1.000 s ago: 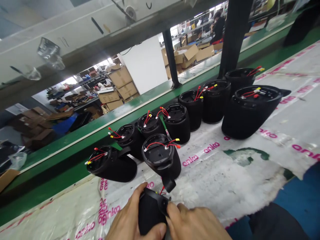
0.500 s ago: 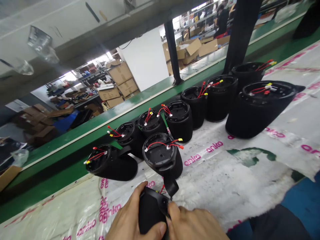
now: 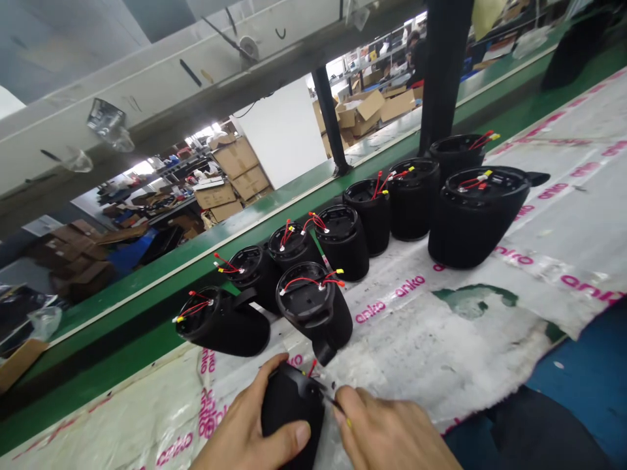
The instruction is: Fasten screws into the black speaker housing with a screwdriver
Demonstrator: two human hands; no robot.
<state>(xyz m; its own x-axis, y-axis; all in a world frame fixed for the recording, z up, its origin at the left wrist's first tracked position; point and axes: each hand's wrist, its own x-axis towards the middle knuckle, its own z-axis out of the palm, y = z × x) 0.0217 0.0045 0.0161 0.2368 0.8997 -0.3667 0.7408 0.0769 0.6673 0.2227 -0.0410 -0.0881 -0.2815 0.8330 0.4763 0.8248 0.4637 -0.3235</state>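
My left hand [image 3: 245,434] wraps around a black fabric-covered speaker housing [image 3: 289,408] at the bottom of the view. My right hand [image 3: 392,434] pinches something thin at the housing's top rim, where red wires [image 3: 310,367] stick out; what it pinches is too small to name. Just beyond stands another black housing [image 3: 313,307] with red wires and yellow and white connectors on its open top.
A row of several more black housings [image 3: 343,238] runs along the green conveyor rail [image 3: 147,307], with a larger one [image 3: 473,212] at the right. White anko-printed plastic sheet [image 3: 441,333] covers the bench. Black posts [image 3: 441,72] rise behind. Cardboard boxes [image 3: 235,166] are stacked in the background.
The view has shifted slightly. My right hand has moved a little to the right and down from the housing's rim, fingers still pinched. My left hand keeps its hold.
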